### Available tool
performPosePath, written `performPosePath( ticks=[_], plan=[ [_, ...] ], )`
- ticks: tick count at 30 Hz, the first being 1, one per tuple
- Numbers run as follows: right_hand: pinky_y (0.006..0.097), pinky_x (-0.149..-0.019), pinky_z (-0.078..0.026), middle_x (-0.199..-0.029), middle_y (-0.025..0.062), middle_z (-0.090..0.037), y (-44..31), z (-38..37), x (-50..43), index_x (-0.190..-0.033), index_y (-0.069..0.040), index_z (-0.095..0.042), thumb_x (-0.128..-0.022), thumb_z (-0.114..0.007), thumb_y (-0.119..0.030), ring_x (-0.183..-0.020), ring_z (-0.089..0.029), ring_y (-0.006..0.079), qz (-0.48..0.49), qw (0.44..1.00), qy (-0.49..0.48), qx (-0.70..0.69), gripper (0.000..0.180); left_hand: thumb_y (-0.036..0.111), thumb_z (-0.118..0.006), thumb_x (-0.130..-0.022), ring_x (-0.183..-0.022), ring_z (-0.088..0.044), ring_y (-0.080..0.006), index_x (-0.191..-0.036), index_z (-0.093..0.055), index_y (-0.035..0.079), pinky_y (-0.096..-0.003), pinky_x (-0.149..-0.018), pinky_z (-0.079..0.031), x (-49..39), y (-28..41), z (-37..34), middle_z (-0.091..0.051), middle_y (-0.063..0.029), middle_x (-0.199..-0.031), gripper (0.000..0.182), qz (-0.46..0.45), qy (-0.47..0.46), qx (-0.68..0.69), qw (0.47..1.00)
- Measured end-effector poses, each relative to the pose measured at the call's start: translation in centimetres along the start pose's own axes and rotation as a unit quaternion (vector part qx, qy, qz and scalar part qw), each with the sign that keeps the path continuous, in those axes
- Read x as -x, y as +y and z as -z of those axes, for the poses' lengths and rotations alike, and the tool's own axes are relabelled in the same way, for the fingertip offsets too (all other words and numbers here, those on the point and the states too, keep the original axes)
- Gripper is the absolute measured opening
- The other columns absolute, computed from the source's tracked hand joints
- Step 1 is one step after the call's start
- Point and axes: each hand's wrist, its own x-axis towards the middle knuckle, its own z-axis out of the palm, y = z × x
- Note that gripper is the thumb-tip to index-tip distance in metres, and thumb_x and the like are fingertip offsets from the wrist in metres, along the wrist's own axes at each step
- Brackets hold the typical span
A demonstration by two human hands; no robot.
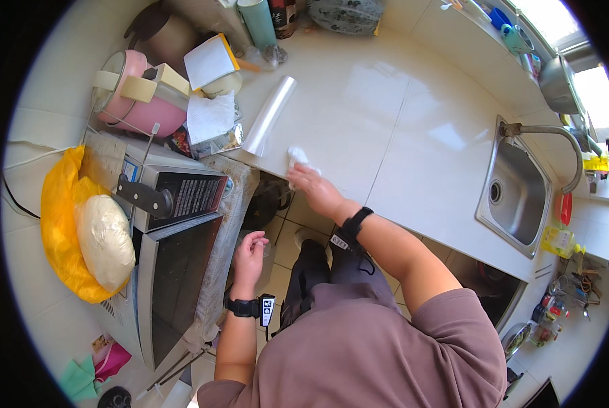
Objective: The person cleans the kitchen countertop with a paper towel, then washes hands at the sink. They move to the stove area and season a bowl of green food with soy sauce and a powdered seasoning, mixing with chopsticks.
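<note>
My right hand (317, 191) presses a crumpled white tissue or cloth (298, 155) at the front edge of the white countertop (355, 127). Just beyond it lies a roll of clear plastic film (270, 116), slanting away from me. My left hand (250, 255) hangs below counter height beside the microwave oven (182, 196), fingers loosely bent; whether it holds anything I cannot tell. Both wrists wear black straps with small devices.
A knife (143, 196) and a yellow bag (62, 224) are by the microwave. Behind stand a pink pot (156, 115), a white paper towel (210, 118) and a pale green cylinder (257, 23). A steel sink (519, 188) with a faucet (565, 132) is at right.
</note>
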Motion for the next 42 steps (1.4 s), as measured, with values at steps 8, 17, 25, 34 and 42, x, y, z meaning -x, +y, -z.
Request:
performPosePath(
  ticks=[8, 17, 25, 34, 42],
  plan=[
    [0.0302, -0.081, -0.047, -0.108, 0.0109, -0.060, 2.6, 13.9, 0.4, -0.122, -0.001, -0.051, -0.087, -0.042, -0.007, -0.096, -0.059, 0.0220, -0.267, 0.841, 0.184, -0.433, 0.036, 0.003, -0.047, -0.090, -0.086, -0.059, -0.0139, -0.107, -0.056, 0.000, -0.0262, -0.080, -0.047, -1.4, 2.3, -1.7, -0.063, -0.0076, -0.092, 0.019, -0.004, -0.030, -0.002, 1.000],
    [0.0442, -0.104, -0.028, -0.135, 0.0176, -0.041, 6.4, 13.9, 2.4, -0.131, -0.004, -0.042, -0.086, -0.052, -0.021, -0.127, -0.036, 0.0337, -0.072, 0.916, 0.108, 0.379, 0.049, 0.005, -0.049, -0.089, -0.083, -0.061, -0.0156, -0.107, -0.056, 0.001, -0.0262, -0.075, -0.047, -1.8, 2.3, -2.2, -0.065, -0.0087, -0.091, 0.020, -0.011, -0.024, -0.030, 0.999],
    [0.0486, -0.109, -0.016, -0.146, 0.0253, -0.018, 9.1, 15.3, -5.0, -0.140, 0.003, -0.022, -0.091, -0.042, -0.042, -0.135, -0.016, 0.0397, -0.157, 0.909, 0.143, 0.359, 0.070, 0.006, -0.050, -0.089, -0.082, -0.063, -0.0166, -0.106, -0.057, 0.001, -0.0268, -0.073, -0.048, -0.9, 1.3, -1.7, -0.066, -0.0101, -0.090, 0.019, -0.003, 0.007, -0.034, 0.999],
    [0.0456, -0.111, -0.014, -0.146, 0.0220, -0.019, 2.3, 2.2, -2.1, -0.141, -0.009, -0.029, -0.090, -0.038, -0.048, -0.136, -0.016, 0.0365, 0.063, 0.941, -0.092, 0.320, 0.065, 0.006, -0.050, -0.089, -0.081, -0.062, -0.0159, -0.106, -0.057, 0.001, -0.0260, -0.073, -0.048, -1.0, 1.8, -0.9, -0.065, -0.0092, -0.090, 0.019, 0.000, 0.017, -0.057, 0.998],
    [0.0479, -0.108, -0.020, -0.141, 0.0272, -0.026, 5.4, 9.0, -8.0, -0.135, 0.002, -0.033, -0.092, -0.040, -0.041, -0.131, -0.026, 0.0401, 0.015, 0.939, 0.089, 0.333, 0.061, 0.007, -0.050, -0.090, -0.080, -0.061, -0.0138, -0.106, -0.058, 0.001, -0.0247, -0.072, -0.047, -2.9, 4.8, -1.3, -0.064, -0.0085, -0.091, 0.019, -0.025, 0.017, -0.057, 0.998]
  ],
)
